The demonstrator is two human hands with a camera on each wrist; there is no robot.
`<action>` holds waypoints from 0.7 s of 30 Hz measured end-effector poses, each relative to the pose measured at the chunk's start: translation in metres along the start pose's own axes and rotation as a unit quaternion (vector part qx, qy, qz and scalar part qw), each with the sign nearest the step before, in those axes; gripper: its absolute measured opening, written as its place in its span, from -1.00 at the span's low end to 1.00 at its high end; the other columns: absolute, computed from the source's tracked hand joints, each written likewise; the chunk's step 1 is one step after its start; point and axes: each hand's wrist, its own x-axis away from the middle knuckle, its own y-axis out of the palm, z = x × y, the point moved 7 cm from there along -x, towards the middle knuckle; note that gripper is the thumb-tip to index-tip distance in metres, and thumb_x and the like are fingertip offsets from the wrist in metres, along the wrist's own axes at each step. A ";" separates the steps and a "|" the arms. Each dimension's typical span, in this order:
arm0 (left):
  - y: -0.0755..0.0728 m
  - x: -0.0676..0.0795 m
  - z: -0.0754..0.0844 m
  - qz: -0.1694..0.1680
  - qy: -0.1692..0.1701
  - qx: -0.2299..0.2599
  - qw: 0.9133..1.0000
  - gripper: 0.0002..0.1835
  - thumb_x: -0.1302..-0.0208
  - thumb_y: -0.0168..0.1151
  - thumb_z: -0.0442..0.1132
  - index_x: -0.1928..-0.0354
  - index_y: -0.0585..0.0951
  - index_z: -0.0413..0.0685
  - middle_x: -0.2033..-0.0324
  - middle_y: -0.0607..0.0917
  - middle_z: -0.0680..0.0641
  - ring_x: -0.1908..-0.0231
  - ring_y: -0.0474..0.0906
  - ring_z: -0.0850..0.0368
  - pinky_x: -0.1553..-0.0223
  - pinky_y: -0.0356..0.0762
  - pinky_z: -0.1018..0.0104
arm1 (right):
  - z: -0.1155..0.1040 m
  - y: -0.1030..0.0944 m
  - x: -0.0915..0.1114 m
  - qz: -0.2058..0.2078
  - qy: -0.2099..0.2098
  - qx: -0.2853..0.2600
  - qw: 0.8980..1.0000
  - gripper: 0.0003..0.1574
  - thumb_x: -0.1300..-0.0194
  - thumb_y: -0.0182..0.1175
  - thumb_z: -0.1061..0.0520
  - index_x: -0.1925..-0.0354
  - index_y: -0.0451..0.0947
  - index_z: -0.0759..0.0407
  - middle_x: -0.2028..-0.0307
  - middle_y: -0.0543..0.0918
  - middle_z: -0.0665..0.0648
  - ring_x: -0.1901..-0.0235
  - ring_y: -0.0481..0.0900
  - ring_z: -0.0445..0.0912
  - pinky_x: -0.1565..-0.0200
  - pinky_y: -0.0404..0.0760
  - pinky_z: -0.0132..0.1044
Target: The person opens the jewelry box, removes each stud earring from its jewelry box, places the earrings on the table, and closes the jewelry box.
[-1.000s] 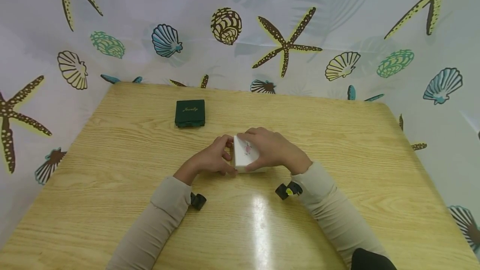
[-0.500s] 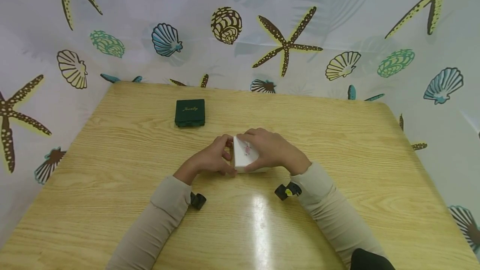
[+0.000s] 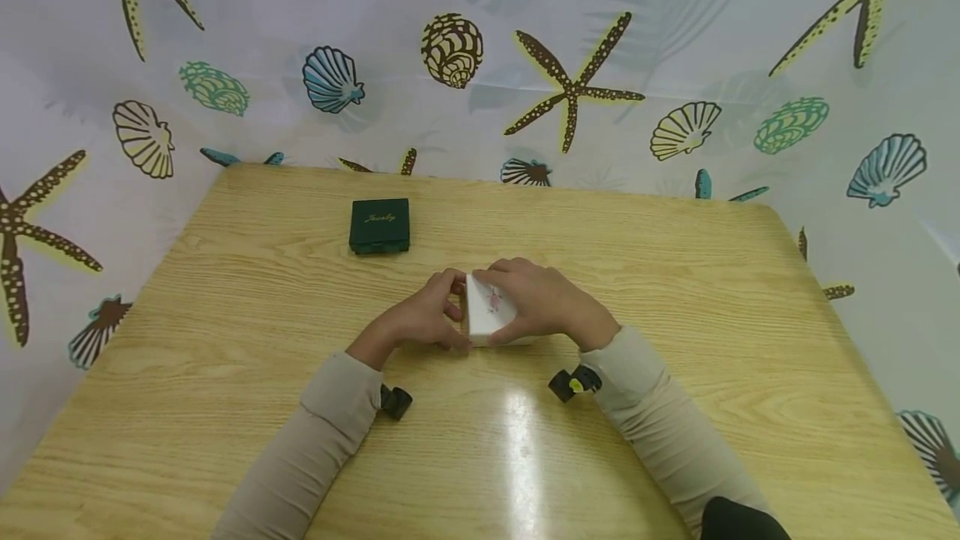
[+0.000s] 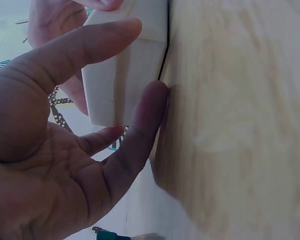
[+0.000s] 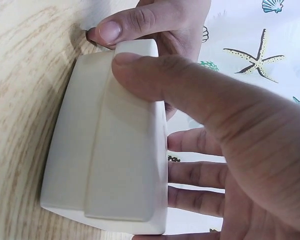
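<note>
White box [image 3: 481, 319] on the counter [image 3: 262, 290], held by both hands.
Head: right hand [image 3: 546, 300] grips the top, partly hiding its pink print [image 3: 494, 299]; left hand [image 3: 426, 315] the left end; green box [image 3: 379, 226] beyond, apart. Left wrist: thumb [image 4: 90, 47] overlaps plain side. Right wrist: stepped lid [image 5: 130, 145] seated.

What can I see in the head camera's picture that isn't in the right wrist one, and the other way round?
Only the head view shows the green box with gold lettering, the pink picture on top of the white box, and the person's beige sleeves.

Only the right wrist view clearly shows the long seam along the white box's side, with the right hand's thumb touching near it.

Both show the white box, the right hand, the left hand, the wooden table and the starfish-patterned backdrop.
</note>
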 end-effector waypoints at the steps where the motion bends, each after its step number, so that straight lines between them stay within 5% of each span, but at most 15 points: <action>1: 0.000 0.000 0.000 0.000 0.000 -0.001 1.000 0.02 0.13 0.50 -0.35 -0.34 0.07 0.00 -0.24 0.18 -0.13 -0.05 0.42 -0.04 0.34 0.62 0.27 | 0.000 0.000 0.000 0.000 0.000 0.000 1.000 0.14 0.12 0.40 -0.34 -0.35 0.24 0.03 -0.19 0.45 0.09 -0.04 0.44 -0.05 0.14 0.56 -0.15; 21: -0.001 -0.001 -0.001 0.000 -0.009 0.012 1.000 0.04 0.18 0.54 -0.32 -0.33 0.09 0.03 -0.25 0.19 -0.11 -0.05 0.42 -0.05 0.34 0.62 0.25 | 0.002 0.006 -0.002 0.000 0.000 0.003 1.000 0.14 0.14 0.42 -0.32 -0.34 0.25 0.02 -0.18 0.46 0.07 0.00 0.44 -0.07 0.19 0.55 -0.20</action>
